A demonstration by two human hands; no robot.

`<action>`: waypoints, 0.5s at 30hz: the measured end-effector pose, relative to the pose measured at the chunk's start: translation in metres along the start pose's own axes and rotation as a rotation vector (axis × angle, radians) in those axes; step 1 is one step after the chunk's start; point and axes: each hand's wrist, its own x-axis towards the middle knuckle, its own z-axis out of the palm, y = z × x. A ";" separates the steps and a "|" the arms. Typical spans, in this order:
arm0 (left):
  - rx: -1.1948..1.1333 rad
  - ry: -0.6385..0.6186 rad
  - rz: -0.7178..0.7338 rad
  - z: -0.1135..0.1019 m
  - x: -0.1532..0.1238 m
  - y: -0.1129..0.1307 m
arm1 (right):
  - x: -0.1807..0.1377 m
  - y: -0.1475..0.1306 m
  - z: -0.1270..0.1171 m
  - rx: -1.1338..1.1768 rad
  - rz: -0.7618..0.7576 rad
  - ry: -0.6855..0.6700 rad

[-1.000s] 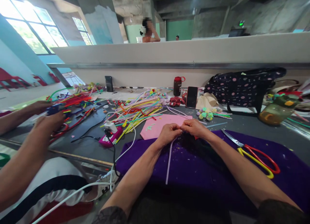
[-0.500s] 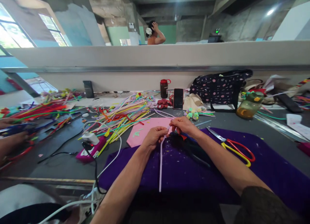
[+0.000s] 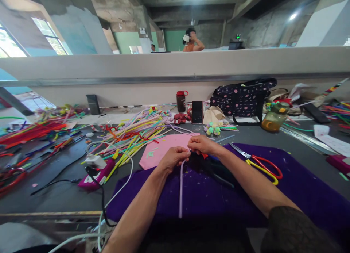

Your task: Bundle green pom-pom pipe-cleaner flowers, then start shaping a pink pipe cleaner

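Note:
My left hand (image 3: 172, 158) and my right hand (image 3: 203, 145) meet over a purple cloth (image 3: 273, 194), both pinched on the top of a pale lilac pipe cleaner (image 3: 181, 189). Its long end hangs straight down toward me across the cloth. A dark fuzzy object with a red bit (image 3: 207, 163) lies under my right hand, partly hidden. A pink felt sheet (image 3: 160, 147) lies just beyond my left hand.
Red and yellow scissors (image 3: 259, 164) lie on the cloth to the right. A heap of coloured pipe cleaners (image 3: 136, 130) spreads left of centre. A pink glue gun (image 3: 95, 172) with cables, a phone (image 3: 197, 112), a bottle (image 3: 181, 100), a spotted bag (image 3: 243, 96) and a jar (image 3: 273, 118) stand behind.
The view swung right, so the neighbour's arms on the left left the picture. My hands stay pinched together on the pipe cleaner, with only slight finger movement.

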 end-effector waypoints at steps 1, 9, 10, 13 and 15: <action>0.021 -0.007 -0.008 0.000 -0.001 0.001 | -0.001 -0.001 -0.003 -0.001 0.007 -0.011; 0.117 -0.035 -0.014 0.002 -0.006 0.004 | -0.003 -0.005 -0.040 0.010 0.015 0.131; 0.130 -0.044 -0.006 0.003 -0.007 0.004 | -0.003 -0.005 -0.044 0.008 0.019 0.138; 0.170 -0.106 -0.010 0.004 -0.009 0.005 | -0.005 -0.004 -0.053 0.022 0.013 0.163; 0.197 -0.137 -0.038 0.005 -0.011 0.006 | -0.006 -0.002 -0.061 0.054 0.013 0.208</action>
